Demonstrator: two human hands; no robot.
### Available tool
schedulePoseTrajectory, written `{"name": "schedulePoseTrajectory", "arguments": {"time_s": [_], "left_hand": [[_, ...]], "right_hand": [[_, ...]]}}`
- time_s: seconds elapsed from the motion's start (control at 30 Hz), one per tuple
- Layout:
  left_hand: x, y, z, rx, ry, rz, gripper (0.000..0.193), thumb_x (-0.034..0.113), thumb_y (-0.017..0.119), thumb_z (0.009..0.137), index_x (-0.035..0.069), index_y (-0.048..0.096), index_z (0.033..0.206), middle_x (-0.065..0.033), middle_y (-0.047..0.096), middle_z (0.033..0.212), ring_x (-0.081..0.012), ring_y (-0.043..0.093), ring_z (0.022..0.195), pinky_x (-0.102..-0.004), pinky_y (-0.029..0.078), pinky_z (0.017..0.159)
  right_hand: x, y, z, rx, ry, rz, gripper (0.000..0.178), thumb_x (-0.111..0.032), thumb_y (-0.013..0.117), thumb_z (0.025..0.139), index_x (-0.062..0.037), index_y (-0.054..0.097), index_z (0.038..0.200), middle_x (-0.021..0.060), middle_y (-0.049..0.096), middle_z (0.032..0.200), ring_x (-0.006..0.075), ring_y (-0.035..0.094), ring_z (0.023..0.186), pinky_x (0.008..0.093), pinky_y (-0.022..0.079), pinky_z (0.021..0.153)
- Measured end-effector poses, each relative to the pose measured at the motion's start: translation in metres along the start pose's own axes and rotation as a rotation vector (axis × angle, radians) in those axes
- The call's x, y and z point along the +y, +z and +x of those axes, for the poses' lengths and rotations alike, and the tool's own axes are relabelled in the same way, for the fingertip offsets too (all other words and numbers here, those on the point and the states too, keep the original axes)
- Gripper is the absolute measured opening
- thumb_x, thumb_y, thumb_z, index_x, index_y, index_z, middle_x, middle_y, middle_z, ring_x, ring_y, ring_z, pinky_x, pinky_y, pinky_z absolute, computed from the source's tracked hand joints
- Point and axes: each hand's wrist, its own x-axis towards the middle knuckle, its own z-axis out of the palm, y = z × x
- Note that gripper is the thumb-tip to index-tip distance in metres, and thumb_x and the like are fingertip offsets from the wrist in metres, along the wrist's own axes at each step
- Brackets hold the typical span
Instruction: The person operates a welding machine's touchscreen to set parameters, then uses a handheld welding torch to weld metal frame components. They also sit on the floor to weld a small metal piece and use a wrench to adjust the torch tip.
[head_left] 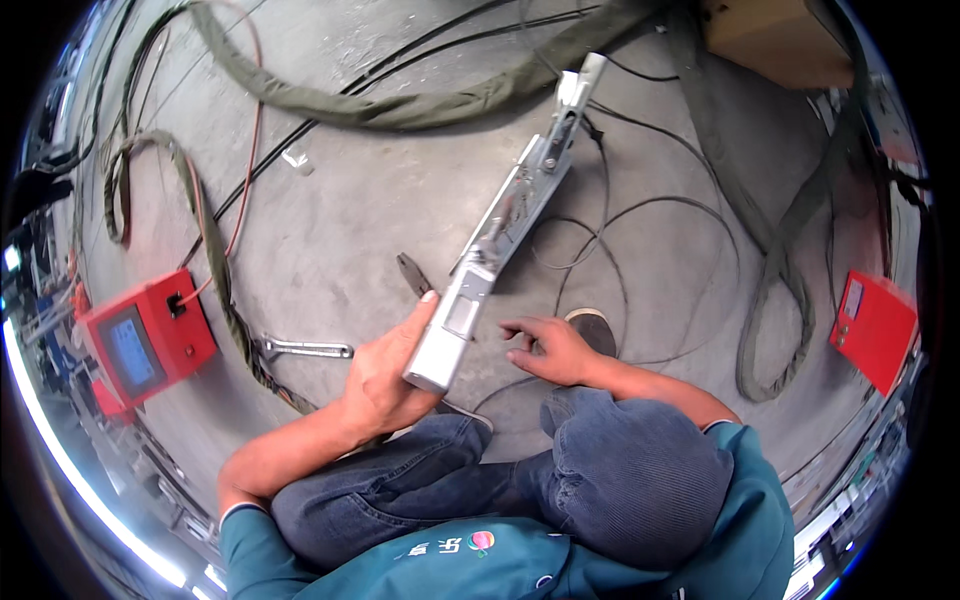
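My left hand (385, 375) is closed round the lower end of a long silver metal mechanism (462, 312), with the thumb along its side. The mechanism slants up and away to the right, its far part an open channel with levers and a narrow bracket at the tip. My right hand (552, 350) hovers just right of its near end, fingers apart and slightly curled, holding nothing. Partly hidden behind the mechanism, a dark-jawed hand tool (410, 272) lies on the floor. An adjustable wrench (310, 349) rests left of my left hand.
A red box with a screen (150, 340) stands at the left, another red box (874, 330) at the right. Green fabric-sleeved hoses (400, 112) and black cables (690, 205) cross the concrete floor. A cardboard box (780, 40) sits at the far right. My shoe (592, 330) is beside my right hand.
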Motion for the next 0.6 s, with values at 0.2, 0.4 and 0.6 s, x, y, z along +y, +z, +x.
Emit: {"name": "schedulePoseTrajectory", "arguments": {"time_s": [0.2,0.4,0.6], "left_hand": [[0.036,-0.010,0.042,0.232,0.136,-0.072,0.090,0.004,0.078,0.072,-0.008,0.040,0.153,-0.0306,0.063,0.131,-0.0412,0.071,0.106,-0.0418,0.060,0.084],[0.060,-0.016,0.017,0.159,0.215,-0.310,0.084,0.024,0.067,0.096,-0.015,0.024,0.157,-0.0392,0.039,0.154,-0.0481,0.046,0.142,-0.0421,0.042,0.117],[-0.009,-0.008,-0.006,0.183,-0.028,-0.168,0.050,0.016,0.073,0.090,0.000,0.061,0.135,-0.0209,0.070,0.125,-0.0356,0.072,0.109,-0.0410,0.060,0.089]], "right_hand": [[-0.119,-0.038,0.037,-0.228,-0.238,0.336,0.063,-0.022,0.083,0.083,0.0005,0.057,0.137,0.0174,0.066,0.128,0.0281,0.065,0.115,0.0397,0.053,0.096],[-0.139,-0.047,0.044,-0.036,0.046,0.698,0.101,-0.023,0.093,0.075,-0.0049,0.035,0.157,0.0128,0.054,0.143,0.0243,0.059,0.125,0.0395,0.051,0.106],[-0.113,-0.061,0.012,0.165,0.061,0.645,0.093,-0.026,0.083,0.078,0.0040,0.036,0.151,0.0187,0.072,0.111,0.0288,0.071,0.107,0.0408,0.057,0.097]]}}
